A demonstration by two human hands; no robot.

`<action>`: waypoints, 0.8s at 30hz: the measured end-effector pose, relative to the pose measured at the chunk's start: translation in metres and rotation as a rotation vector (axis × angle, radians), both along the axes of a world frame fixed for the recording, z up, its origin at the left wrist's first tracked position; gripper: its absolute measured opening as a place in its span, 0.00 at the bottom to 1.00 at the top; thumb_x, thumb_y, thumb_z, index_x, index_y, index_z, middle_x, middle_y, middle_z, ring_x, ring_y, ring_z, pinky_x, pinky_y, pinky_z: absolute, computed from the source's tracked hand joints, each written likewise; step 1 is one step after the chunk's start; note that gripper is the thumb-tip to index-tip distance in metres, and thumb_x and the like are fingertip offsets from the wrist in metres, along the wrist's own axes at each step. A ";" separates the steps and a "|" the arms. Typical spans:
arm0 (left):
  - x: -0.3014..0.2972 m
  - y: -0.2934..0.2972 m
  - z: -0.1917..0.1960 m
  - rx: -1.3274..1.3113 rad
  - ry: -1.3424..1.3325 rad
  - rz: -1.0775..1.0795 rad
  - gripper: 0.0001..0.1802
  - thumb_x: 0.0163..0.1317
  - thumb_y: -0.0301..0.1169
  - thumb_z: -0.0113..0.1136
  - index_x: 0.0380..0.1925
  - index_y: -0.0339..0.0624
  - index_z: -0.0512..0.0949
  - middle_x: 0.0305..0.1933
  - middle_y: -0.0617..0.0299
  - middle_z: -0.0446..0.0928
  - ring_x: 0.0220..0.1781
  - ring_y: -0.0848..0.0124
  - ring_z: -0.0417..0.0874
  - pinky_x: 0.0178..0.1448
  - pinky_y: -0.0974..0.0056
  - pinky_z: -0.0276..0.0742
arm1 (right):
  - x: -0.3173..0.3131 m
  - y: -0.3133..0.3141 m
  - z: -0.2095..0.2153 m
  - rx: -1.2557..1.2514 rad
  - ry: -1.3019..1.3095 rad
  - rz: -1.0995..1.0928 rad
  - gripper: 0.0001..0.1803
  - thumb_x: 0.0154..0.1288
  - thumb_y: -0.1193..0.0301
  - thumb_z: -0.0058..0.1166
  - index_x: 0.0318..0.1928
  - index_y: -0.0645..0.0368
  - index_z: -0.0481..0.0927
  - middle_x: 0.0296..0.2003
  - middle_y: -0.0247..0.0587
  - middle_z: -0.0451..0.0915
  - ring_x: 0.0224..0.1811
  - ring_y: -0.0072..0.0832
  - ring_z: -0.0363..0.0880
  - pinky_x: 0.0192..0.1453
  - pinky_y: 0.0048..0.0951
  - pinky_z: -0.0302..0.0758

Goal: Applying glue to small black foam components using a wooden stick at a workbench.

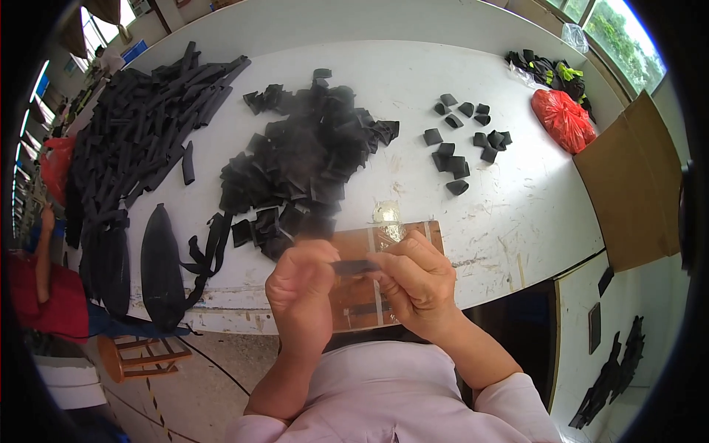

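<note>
A small black fabric piece [352,268] is stretched level between my two hands. My left hand [301,279], slightly blurred, closes on its left end. My right hand [415,280] pinches the other end between thumb and fingers. Below them a brown board [348,294] with strips of clear tape lies at the table's front edge, partly hidden by my hands. Just beyond my left hand spreads a large heap of short black fabric pieces [295,159]. Farther right, several black fabric loops [458,164] lie scattered, some standing curled.
Long black fabric strips [155,118] pile up on the white table's [509,229] left side, with black straps [214,247] nearer. A red plastic bag [563,120] and a cardboard sheet [634,184] stand at the right. A person in red [48,295] is at far left, near a wooden stool [140,358].
</note>
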State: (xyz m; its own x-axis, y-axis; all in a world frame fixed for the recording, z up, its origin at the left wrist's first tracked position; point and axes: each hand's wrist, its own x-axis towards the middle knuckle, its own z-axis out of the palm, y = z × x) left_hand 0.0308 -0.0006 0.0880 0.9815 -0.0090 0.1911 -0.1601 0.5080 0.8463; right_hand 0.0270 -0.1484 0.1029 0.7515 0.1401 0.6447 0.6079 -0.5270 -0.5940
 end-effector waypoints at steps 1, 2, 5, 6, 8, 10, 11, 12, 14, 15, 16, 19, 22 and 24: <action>0.000 0.000 0.004 0.000 0.001 0.005 0.06 0.58 0.29 0.56 0.32 0.38 0.72 0.35 0.60 0.71 0.40 0.73 0.67 0.50 0.67 0.61 | 0.000 -0.001 0.002 -0.021 0.019 -0.006 0.08 0.48 0.79 0.58 0.33 0.62 0.78 0.22 0.37 0.72 0.21 0.29 0.66 0.24 0.26 0.64; 0.001 -0.002 0.012 0.093 -0.009 -0.038 0.08 0.57 0.28 0.57 0.34 0.36 0.73 0.36 0.59 0.71 0.39 0.73 0.68 0.49 0.68 0.63 | 0.000 -0.002 0.003 -0.043 0.039 -0.011 0.08 0.48 0.79 0.57 0.33 0.62 0.78 0.22 0.37 0.72 0.21 0.29 0.66 0.24 0.26 0.64; 0.008 0.003 0.013 0.347 -0.103 -0.054 0.10 0.56 0.27 0.58 0.37 0.34 0.74 0.38 0.58 0.72 0.38 0.74 0.71 0.46 0.70 0.66 | 0.000 -0.002 0.011 -0.071 0.056 -0.006 0.08 0.48 0.79 0.57 0.32 0.62 0.79 0.21 0.37 0.72 0.21 0.29 0.66 0.24 0.26 0.64; 0.009 0.007 0.011 0.507 -0.187 -0.033 0.11 0.55 0.26 0.58 0.37 0.33 0.75 0.37 0.57 0.73 0.37 0.74 0.72 0.45 0.71 0.68 | 0.001 -0.002 0.011 -0.071 0.056 0.001 0.08 0.48 0.79 0.57 0.32 0.62 0.79 0.21 0.37 0.72 0.21 0.29 0.66 0.24 0.26 0.64; 0.010 0.009 0.011 0.518 -0.221 -0.003 0.07 0.54 0.25 0.60 0.33 0.33 0.77 0.35 0.57 0.74 0.35 0.74 0.72 0.42 0.71 0.69 | 0.003 -0.002 0.013 -0.062 -0.011 0.030 0.14 0.41 0.80 0.60 0.33 0.63 0.76 0.21 0.37 0.69 0.21 0.31 0.66 0.21 0.30 0.64; 0.010 0.009 0.009 0.273 -0.100 -0.036 0.05 0.53 0.24 0.60 0.30 0.34 0.78 0.32 0.56 0.74 0.34 0.74 0.72 0.42 0.71 0.69 | 0.002 -0.001 0.019 -0.082 0.009 0.014 0.11 0.44 0.80 0.58 0.33 0.63 0.78 0.21 0.37 0.70 0.21 0.30 0.66 0.22 0.28 0.64; 0.011 0.008 0.006 0.274 -0.101 -0.035 0.05 0.53 0.24 0.60 0.30 0.34 0.78 0.32 0.56 0.74 0.34 0.74 0.72 0.42 0.71 0.69 | 0.002 -0.001 0.021 -0.102 0.032 -0.005 0.08 0.47 0.80 0.57 0.32 0.62 0.79 0.20 0.37 0.71 0.21 0.30 0.67 0.24 0.26 0.65; 0.012 0.008 0.002 0.243 -0.107 -0.041 0.05 0.53 0.24 0.60 0.29 0.34 0.78 0.32 0.56 0.74 0.34 0.73 0.72 0.42 0.71 0.69 | 0.003 -0.001 0.019 -0.101 0.031 -0.005 0.08 0.47 0.80 0.57 0.32 0.62 0.79 0.20 0.37 0.71 0.21 0.30 0.67 0.24 0.26 0.65; 0.011 0.006 -0.004 0.211 -0.110 -0.050 0.04 0.52 0.24 0.60 0.29 0.34 0.78 0.32 0.56 0.74 0.34 0.73 0.72 0.41 0.71 0.69 | 0.004 -0.002 0.016 -0.098 0.040 0.030 0.08 0.47 0.81 0.56 0.32 0.62 0.79 0.20 0.37 0.72 0.21 0.29 0.67 0.24 0.26 0.65; 0.011 0.005 -0.006 0.221 -0.114 -0.037 0.04 0.52 0.23 0.60 0.29 0.34 0.78 0.33 0.56 0.73 0.34 0.73 0.72 0.41 0.71 0.70 | 0.004 -0.001 0.014 -0.098 0.041 0.029 0.08 0.47 0.81 0.56 0.32 0.62 0.79 0.20 0.37 0.72 0.21 0.29 0.67 0.24 0.26 0.65; 0.011 0.004 -0.007 0.230 -0.120 -0.022 0.04 0.52 0.23 0.60 0.29 0.34 0.78 0.33 0.56 0.73 0.34 0.73 0.72 0.41 0.71 0.70 | 0.004 0.000 0.011 -0.080 0.022 0.018 0.08 0.47 0.81 0.56 0.32 0.63 0.78 0.20 0.37 0.71 0.21 0.29 0.67 0.24 0.26 0.65; 0.010 0.002 -0.008 0.321 -0.192 0.027 0.05 0.53 0.23 0.59 0.29 0.34 0.78 0.34 0.56 0.73 0.34 0.73 0.73 0.41 0.71 0.71 | 0.003 0.001 0.006 -0.058 -0.010 -0.005 0.08 0.47 0.81 0.56 0.31 0.63 0.78 0.20 0.37 0.71 0.21 0.29 0.66 0.23 0.25 0.64; 0.010 0.002 -0.002 0.354 -0.220 -0.017 0.05 0.54 0.24 0.59 0.31 0.34 0.78 0.35 0.56 0.73 0.35 0.73 0.73 0.41 0.72 0.70 | 0.002 0.001 0.004 -0.052 -0.030 -0.020 0.07 0.48 0.81 0.57 0.31 0.63 0.78 0.20 0.37 0.71 0.21 0.29 0.66 0.23 0.24 0.63; 0.010 0.000 0.006 0.311 -0.200 -0.018 0.06 0.54 0.25 0.59 0.33 0.35 0.78 0.34 0.56 0.73 0.35 0.74 0.73 0.41 0.72 0.70 | 0.002 0.000 0.003 -0.053 -0.037 -0.019 0.07 0.48 0.80 0.57 0.31 0.63 0.78 0.20 0.37 0.71 0.21 0.29 0.66 0.22 0.24 0.63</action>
State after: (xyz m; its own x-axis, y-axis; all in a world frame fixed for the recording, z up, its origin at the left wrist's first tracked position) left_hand 0.0408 -0.0009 0.0935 0.9242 -0.1141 0.3644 -0.3311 0.2358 0.9136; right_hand 0.0290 -0.1485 0.1060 0.7298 0.1611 0.6644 0.6190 -0.5684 -0.5420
